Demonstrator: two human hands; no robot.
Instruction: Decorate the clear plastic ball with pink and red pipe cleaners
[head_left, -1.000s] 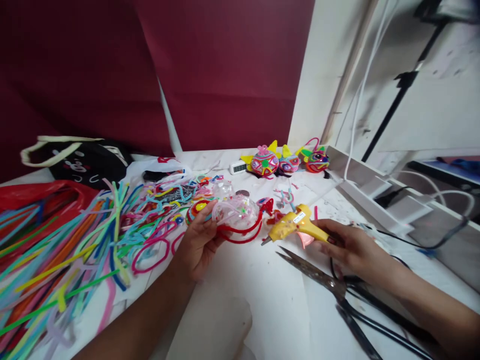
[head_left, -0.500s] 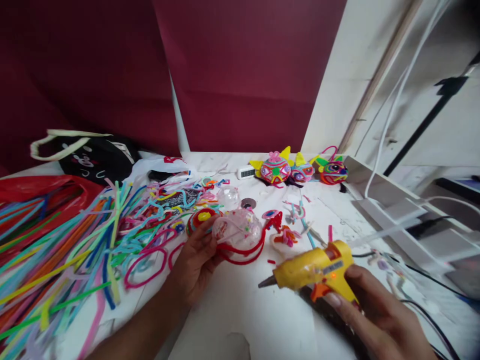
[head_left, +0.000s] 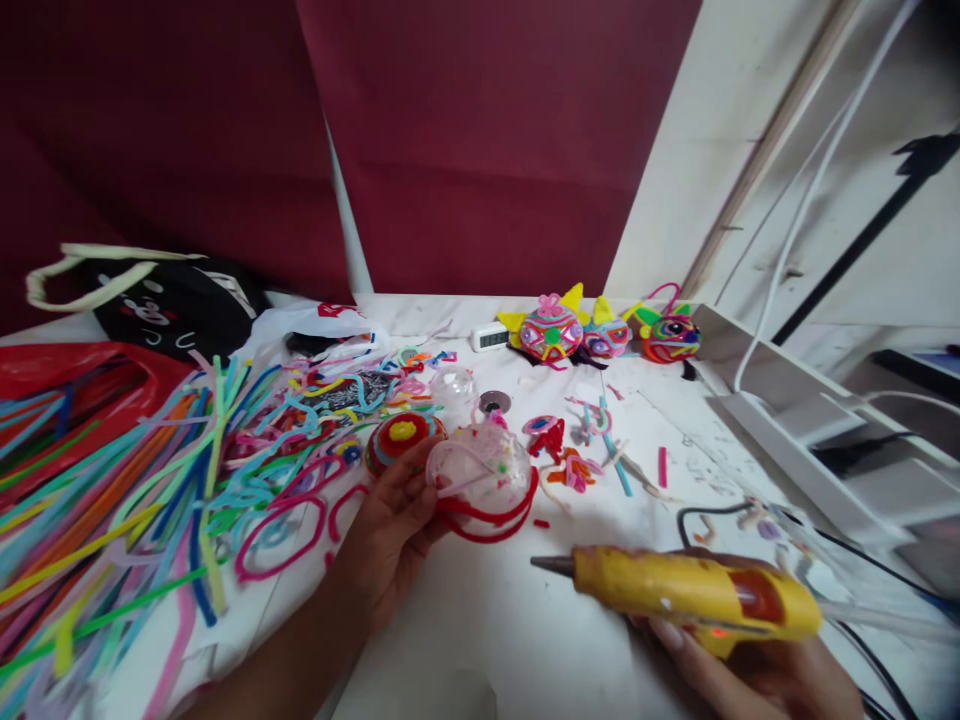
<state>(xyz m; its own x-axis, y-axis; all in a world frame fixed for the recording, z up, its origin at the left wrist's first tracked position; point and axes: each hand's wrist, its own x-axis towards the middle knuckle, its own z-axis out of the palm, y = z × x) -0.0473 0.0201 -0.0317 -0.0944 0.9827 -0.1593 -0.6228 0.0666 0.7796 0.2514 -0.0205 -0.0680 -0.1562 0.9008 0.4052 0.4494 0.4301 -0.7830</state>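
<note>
My left hand point(head_left: 394, 525) pinches a clear plastic ball point(head_left: 484, 465) with coloured specks and a loop of pale pink pipe cleaner point(head_left: 456, 450) against it. Red pipe cleaner strands point(head_left: 491, 525) curve along the ball's underside. Just behind my fingers sits a ball wound in red, orange and green rings point(head_left: 401, 440) with a yellow centre. My right hand point(head_left: 757, 670) is wrapped round a yellow hot glue gun point(head_left: 675, 590), its dark nozzle pointing left, apart from the ball. A small orange light glows on the gun. Its trigger is hidden.
Piles of pipe cleaners point(head_left: 112, 530) cover the left side. A clear half-ball point(head_left: 452, 388), a small white clock point(head_left: 490, 337) and decorated balls with yellow points point(head_left: 551, 330) stand further back. A power strip point(head_left: 780, 470) and black cables point(head_left: 877, 660) lie on the right.
The glue gun has dropped lower and rolled over, so its top faces me more, and its nozzle has shifted slightly right. My left hand still holds the clear ball, nearly in place.
</note>
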